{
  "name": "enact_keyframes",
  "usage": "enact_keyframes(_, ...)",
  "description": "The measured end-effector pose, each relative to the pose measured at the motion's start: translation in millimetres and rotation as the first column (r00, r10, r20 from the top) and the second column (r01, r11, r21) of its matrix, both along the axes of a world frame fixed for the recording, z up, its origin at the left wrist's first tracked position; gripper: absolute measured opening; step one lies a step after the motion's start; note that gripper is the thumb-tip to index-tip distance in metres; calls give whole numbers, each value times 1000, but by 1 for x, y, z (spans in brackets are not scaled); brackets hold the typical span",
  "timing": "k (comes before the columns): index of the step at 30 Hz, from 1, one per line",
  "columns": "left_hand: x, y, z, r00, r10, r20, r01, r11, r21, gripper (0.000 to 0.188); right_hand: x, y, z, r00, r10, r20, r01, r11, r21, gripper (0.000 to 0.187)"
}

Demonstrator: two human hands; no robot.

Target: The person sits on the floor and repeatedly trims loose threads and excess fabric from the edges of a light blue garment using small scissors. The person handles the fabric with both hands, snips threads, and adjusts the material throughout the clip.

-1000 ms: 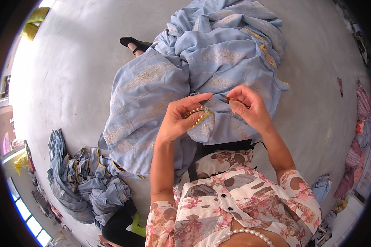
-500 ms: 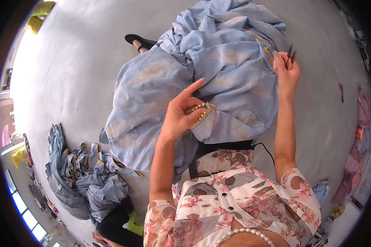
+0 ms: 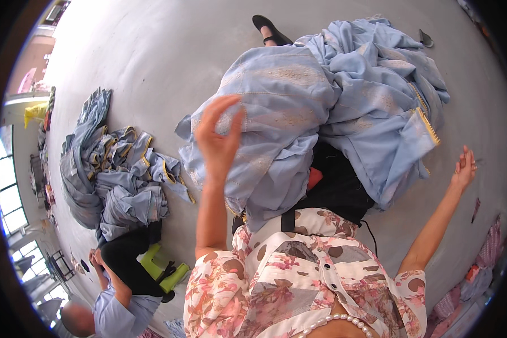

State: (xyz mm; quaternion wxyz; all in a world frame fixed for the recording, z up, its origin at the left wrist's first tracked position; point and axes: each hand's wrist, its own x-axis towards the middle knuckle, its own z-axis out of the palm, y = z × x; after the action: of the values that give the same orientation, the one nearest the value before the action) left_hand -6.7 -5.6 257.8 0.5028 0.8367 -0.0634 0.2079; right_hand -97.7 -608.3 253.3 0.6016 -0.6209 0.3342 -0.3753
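Light blue fabric [image 3: 276, 121] with pale patterned patches is spread across my lap and legs. On the right its folded end carries a gold beaded trim [image 3: 429, 127], hanging apart from both hands. My left hand [image 3: 217, 138] is raised over the left part of the fabric, fingers curved and apart, slightly blurred, with nothing in them. Stretched out to the right above the grey floor, my right hand [image 3: 463, 170] has its fingers curled together. A faint thin grey shape shows beside its fingertips; what it holds is too unclear to name.
Left of me lies a heap of blue-grey garments [image 3: 127, 169] with gold edging. A person [image 3: 124, 298] sits behind it, near a lime-green stool [image 3: 162, 270]. Pink and blue cloths [image 3: 473, 276] line the right edge. A small dark strip [image 3: 476, 209] lies on the floor.
My left hand has let go of the beaded trim and moved up and left. My right hand, which held dark-bladed snips by the fabric, has swung out right and down. The view has shifted.
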Motion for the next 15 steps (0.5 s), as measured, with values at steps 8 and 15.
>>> enact_keyframes(8, -21, 71, -19, 917, 292, -273, -174, 907, 384, 13, 39, 197, -3, 876, 469, -116, -481, 867, -126, 11)
enact_keyframes(15, -66, -20, 32, 958, -221, 183, 133, 907, 399, 16, 72, 332, 25, 596, 799, -85, -803, 594, -46, 7)
